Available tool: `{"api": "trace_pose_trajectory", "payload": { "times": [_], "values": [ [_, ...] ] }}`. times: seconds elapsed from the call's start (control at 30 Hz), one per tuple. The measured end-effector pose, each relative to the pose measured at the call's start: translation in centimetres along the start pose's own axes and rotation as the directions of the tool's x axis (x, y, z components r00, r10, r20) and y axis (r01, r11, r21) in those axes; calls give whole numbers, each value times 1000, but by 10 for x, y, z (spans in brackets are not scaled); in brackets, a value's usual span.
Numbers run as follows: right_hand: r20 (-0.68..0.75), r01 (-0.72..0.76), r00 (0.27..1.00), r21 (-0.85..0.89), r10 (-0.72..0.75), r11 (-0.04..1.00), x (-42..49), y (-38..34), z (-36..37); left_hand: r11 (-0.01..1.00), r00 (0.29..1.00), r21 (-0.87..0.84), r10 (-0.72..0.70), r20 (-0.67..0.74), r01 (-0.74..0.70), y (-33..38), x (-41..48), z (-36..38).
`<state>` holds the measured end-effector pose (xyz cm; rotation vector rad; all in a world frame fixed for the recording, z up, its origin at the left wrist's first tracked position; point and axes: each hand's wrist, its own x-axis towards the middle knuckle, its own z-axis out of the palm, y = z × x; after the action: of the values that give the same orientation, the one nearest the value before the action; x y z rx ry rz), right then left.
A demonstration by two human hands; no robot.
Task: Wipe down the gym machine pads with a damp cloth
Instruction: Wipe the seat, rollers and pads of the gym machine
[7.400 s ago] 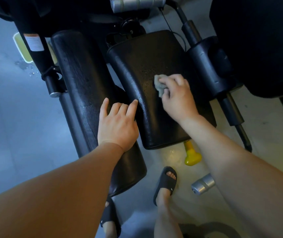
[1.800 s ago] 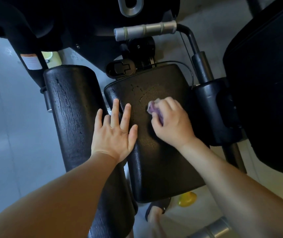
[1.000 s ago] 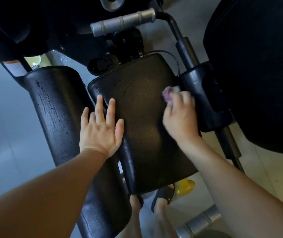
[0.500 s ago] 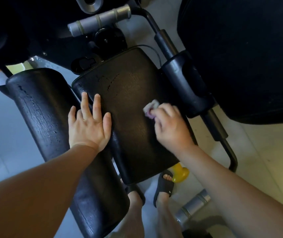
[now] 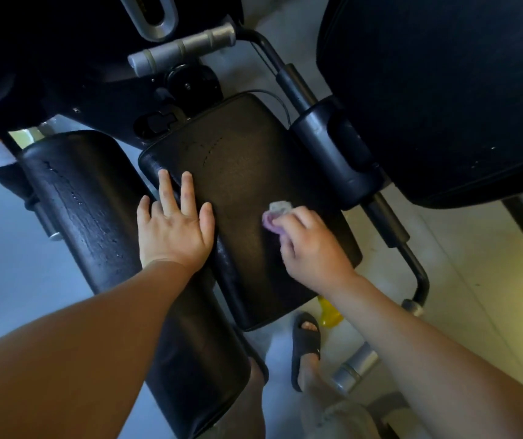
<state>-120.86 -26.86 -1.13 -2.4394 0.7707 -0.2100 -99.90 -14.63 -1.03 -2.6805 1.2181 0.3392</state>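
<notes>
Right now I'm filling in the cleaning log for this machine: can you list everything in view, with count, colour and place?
seat pad: one, black, centre
long pad: one, black, left of the seat pad
large pad: one, black, upper right
cloth: one, purple-grey, on the seat pad
upper grip: one, grey, top centre
lower grip: one, grey, low, right of centre
yellow object: one, yellow, below the seat pad's near edge
sandal: one, black, on a foot below the seat pad
left hand: one, flat on the seat pad's left edge
right hand: one, gripping the cloth
</notes>
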Motion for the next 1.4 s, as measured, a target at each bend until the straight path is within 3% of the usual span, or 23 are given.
{"api": "trace_pose_trajectory", "payload": {
  "times": [0.07,0.13,0.17,0.23,0.4,0.57,0.7,0.77,0.83,0.9,1.0,1.2,1.3,1.4],
  "values": [
    [-14,-25,1000,14,25,1000,4,9,-8,1000,1000,-9,5,-11,-5,0,0,0],
    [-149,-247,958,15,247,969,19,29,-10,1000,1000,-8,-16,-12,16,-2,1,2],
    [-205,-383,904,2,375,924,26,37,-12,1000,1000,-10,-14,-10,14,0,1,1],
    [-239,-479,855,-23,461,877,42,39,-7,1000,1000,-15,-15,-3,15,1,1,0],
    [-120,-141,983,1,141,990,62,4,11,1000,1000,17,-22,11,21,-1,2,-2],
    [46,109,992,123,-116,986,64,14,-9,998,997,-29,-63,33,64,2,4,-5],
    [133,26,990,75,-36,997,78,44,-22,932,977,-313,-206,-48,182,18,12,-10],
    [175,13,984,106,-32,994,91,52,-23,828,921,-461,-385,-52,320,44,23,-16],
    [107,-4,994,85,-5,996,107,58,-21,695,834,-550,-552,5,463,69,33,-22],
    [-41,-70,997,54,72,996,128,63,-15,614,764,-565,-643,47,551,84,42,-21],
    [-200,-166,964,62,175,984,161,66,-2,631,729,-493,-685,11,600,89,46,-12],
    [-191,-259,943,87,271,962,220,63,21,640,716,-461,-698,-15,614,90,49,-6],
    [-196,-189,960,72,200,979,219,59,21,635,714,-471,-700,-13,613,90,50,-5],
    [-125,85,989,72,-75,994,197,53,18,633,712,-472,-702,-16,614,90,50,-5]
  ]
}}
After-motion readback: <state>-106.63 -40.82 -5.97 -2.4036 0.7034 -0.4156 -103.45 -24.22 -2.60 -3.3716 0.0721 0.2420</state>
